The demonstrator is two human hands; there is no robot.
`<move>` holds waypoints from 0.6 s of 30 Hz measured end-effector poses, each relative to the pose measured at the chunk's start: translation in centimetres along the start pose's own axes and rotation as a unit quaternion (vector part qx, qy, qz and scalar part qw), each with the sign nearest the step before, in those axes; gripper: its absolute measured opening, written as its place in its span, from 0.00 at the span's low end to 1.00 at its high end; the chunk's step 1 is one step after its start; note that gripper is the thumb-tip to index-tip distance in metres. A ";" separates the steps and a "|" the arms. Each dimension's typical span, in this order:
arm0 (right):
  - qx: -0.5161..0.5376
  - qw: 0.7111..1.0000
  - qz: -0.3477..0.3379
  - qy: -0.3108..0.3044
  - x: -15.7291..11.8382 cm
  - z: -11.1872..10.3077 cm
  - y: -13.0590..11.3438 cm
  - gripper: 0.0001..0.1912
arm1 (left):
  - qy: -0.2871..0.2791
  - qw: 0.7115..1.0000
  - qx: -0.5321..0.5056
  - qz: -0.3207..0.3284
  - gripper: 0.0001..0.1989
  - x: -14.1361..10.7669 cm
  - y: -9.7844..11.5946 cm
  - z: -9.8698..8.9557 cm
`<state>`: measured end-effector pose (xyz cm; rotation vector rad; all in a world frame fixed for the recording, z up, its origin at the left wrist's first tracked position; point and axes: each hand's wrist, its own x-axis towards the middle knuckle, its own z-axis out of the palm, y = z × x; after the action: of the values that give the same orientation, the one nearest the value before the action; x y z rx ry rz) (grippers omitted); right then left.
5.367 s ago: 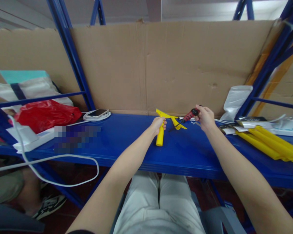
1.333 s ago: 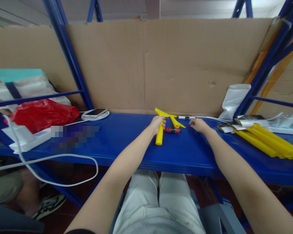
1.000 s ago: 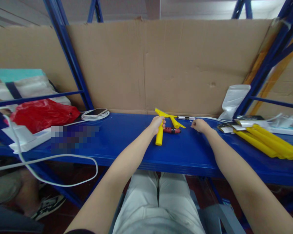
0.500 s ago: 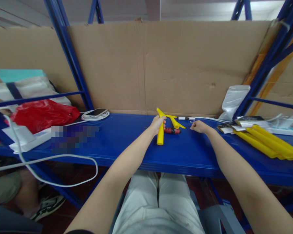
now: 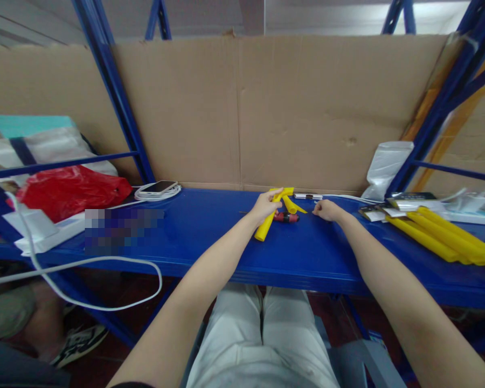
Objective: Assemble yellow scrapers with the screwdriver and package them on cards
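Observation:
My left hand (image 5: 265, 208) is closed around a yellow plastic tube (image 5: 264, 229), which slants with its near end toward me. Behind it lie more yellow pieces (image 5: 290, 206), one rolled and one pointed. A screwdriver with a red and black handle (image 5: 288, 217) rests on the blue table just right of the held tube, partly covered by it. My right hand (image 5: 326, 210) is at the table surface, fingers pinched together; whatever may be between them is too small to make out. Close beyond that hand lies a small white and black item (image 5: 303, 196).
Several yellow rolls with card tops (image 5: 448, 237) lie at the right, near a clear plastic bag (image 5: 388, 167). To the left are a phone (image 5: 161, 187) on a coiled white cable, a red bag (image 5: 73, 188) and a power strip (image 5: 52, 237). A cardboard wall (image 5: 242, 113) stands behind.
My left hand has tilted the yellow tube, its far end swinging right and its near end slightly left. My right hand has shifted slightly left.

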<state>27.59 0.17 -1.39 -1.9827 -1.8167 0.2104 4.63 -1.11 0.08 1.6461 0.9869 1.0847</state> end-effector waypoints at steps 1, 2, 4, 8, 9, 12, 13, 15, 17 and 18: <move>0.005 1.000 -0.007 0.009 0.1 0.0 -0.1 0.17 | 0.006 0.999 0.032 0.011 0.31 0.0 -0.1 0.0; 0.014 0.999 -0.016 0.025 0.1 0.0 -0.2 0.17 | 0.015 0.997 0.070 0.023 0.30 0.0 0.0 -0.1; 0.049 0.995 -0.039 0.075 0.3 -0.1 -0.5 0.16 | 0.036 0.986 0.154 0.052 0.28 -0.1 0.1 -0.2; 0.173 0.961 -0.099 0.194 0.5 0.0 -1.7 0.08 | 0.044 0.953 0.276 0.114 0.25 -0.6 0.6 -0.4; 0.207 0.950 -0.111 0.208 0.5 0.1 -2.1 0.07 | 0.040 0.947 0.294 0.124 0.25 -0.6 0.7 -0.4; 0.273 0.925 -0.146 0.218 0.3 0.5 -3.4 0.07 | 0.033 0.934 0.329 0.137 0.27 -0.8 0.8 -0.1; 0.282 0.921 -0.160 0.217 0.1 0.6 -3.9 0.07 | 0.033 0.931 0.335 0.139 0.27 -0.9 0.8 0.0; 0.285 0.917 -0.182 0.211 -0.3 0.8 -4.6 0.08 | 0.032 0.927 0.343 0.145 0.28 -0.9 0.7 0.2; 0.282 0.920 -0.191 0.194 -0.7 0.8 -5.1 0.08 | 0.030 0.923 0.349 0.158 0.28 -0.9 0.7 0.4; 0.279 0.923 -0.190 0.185 -1.0 0.8 -5.3 0.08 | 0.029 0.921 0.353 0.164 0.28 -0.9 0.6 0.4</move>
<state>22.29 -0.37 -0.05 -1.1628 -1.6181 0.1882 4.86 -2.23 0.40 2.4444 1.2633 1.0570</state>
